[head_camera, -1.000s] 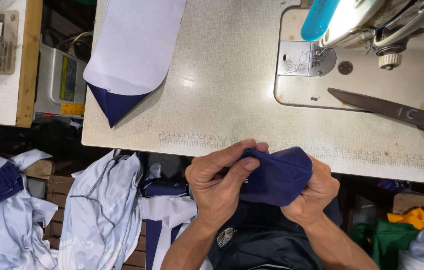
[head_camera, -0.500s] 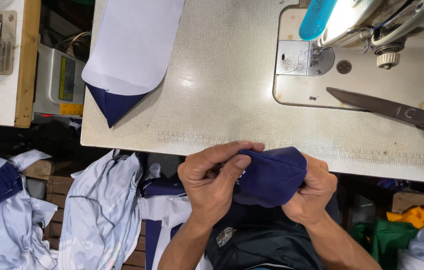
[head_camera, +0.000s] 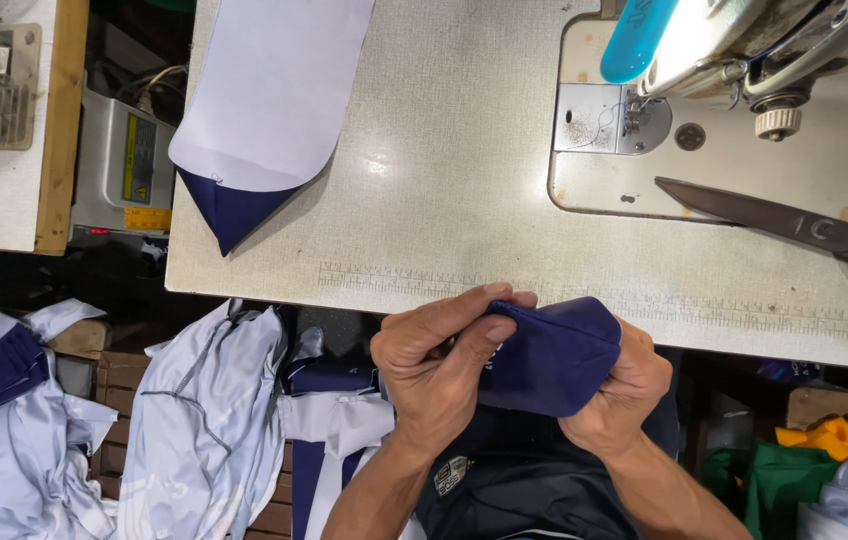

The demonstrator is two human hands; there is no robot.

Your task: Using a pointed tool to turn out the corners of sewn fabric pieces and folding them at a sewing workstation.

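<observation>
Both my hands hold a folded navy fabric piece (head_camera: 552,355) at the near edge of the sewing table (head_camera: 444,180). My left hand (head_camera: 439,365) pinches its upper left corner between thumb and fingers. Under the right side of the piece, my right hand (head_camera: 619,395) cups and grips it. The fabric bulges rounded between the two hands.
A sewing machine (head_camera: 734,60) stands at the back right, with large shears (head_camera: 794,230) lying beside it. A white and navy pointed fabric piece (head_camera: 264,110) rests at the table's left. Pale garments (head_camera: 204,420) are heaped below on the left; green and yellow cloth (head_camera: 794,450) lies lower right.
My hands have stayed at the table edge while the fingers worked the navy piece slightly; my left thumb and fingers now pinch its corner a little higher.
</observation>
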